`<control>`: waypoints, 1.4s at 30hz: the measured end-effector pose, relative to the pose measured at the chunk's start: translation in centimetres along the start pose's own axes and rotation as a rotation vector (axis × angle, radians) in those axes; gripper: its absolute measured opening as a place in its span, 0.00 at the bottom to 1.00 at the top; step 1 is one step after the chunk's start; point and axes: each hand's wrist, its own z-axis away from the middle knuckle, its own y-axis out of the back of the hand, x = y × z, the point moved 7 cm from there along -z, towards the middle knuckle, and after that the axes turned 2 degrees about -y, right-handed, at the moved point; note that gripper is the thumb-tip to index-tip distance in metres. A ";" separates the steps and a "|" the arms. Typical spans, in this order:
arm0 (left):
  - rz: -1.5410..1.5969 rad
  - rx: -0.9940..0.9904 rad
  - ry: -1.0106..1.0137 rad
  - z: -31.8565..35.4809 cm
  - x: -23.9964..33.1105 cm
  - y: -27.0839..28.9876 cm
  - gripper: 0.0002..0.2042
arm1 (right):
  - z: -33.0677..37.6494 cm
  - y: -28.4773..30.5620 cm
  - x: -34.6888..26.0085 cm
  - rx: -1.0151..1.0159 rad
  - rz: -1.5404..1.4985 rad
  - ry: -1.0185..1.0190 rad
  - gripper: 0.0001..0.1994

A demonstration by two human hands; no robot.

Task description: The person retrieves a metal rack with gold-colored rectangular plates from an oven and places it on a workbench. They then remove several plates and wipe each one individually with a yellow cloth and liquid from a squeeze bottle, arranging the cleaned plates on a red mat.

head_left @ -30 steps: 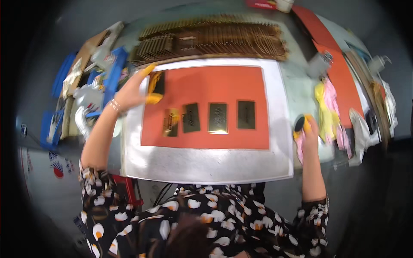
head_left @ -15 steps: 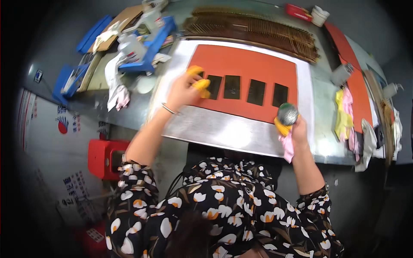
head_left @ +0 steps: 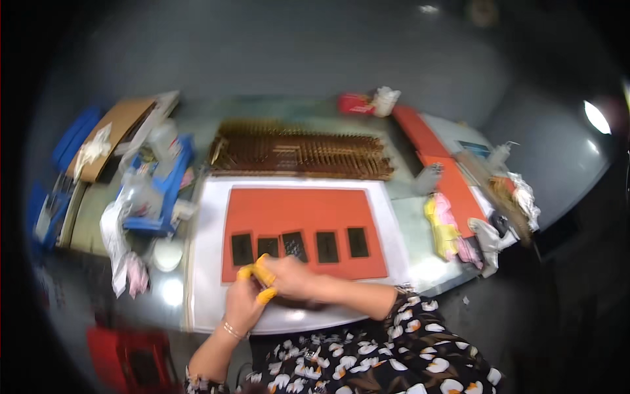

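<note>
My left hand [head_left: 243, 303], in yellow finger covers and with bracelets at the wrist, meets my right hand [head_left: 292, 277] over the near edge of the orange mat [head_left: 295, 207]. The fingers of both are closed together, yellow tips touching. What lies between them is hidden and blurred. Several flat black rectangular pieces [head_left: 326, 247] lie in a row on the mat, just beyond the hands. One black piece [head_left: 268, 245] is partly covered by the fingers. Under the mat is a white sheet [head_left: 394, 226].
Behind the mat stands a long rack of thin brown slats [head_left: 289, 157]. At left are a blue basket [head_left: 172, 190] with clear bottles and a white round dish [head_left: 168, 255]. Yellow and pink cloths [head_left: 444, 230] hang at right. A red stool [head_left: 134, 358] stands below.
Both hands have come together near the mat's front left. The round speckled metal thing and pink cloth in my right hand no longer show. The view has shifted upward.
</note>
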 end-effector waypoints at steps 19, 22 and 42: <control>0.224 0.129 0.254 -2.3 -2.5 14.4 0.14 | -13.9 -6.4 -2.1 -0.181 -0.602 -0.039 0.09; -0.395 0.615 -0.153 -1.4 2.5 20.3 0.25 | -17.1 -1.7 -1.1 -0.113 -0.348 -0.341 0.08; -0.424 0.760 -0.008 -10.4 -5.7 26.1 0.32 | -30.1 -4.5 -2.0 -0.143 -1.307 -0.163 0.05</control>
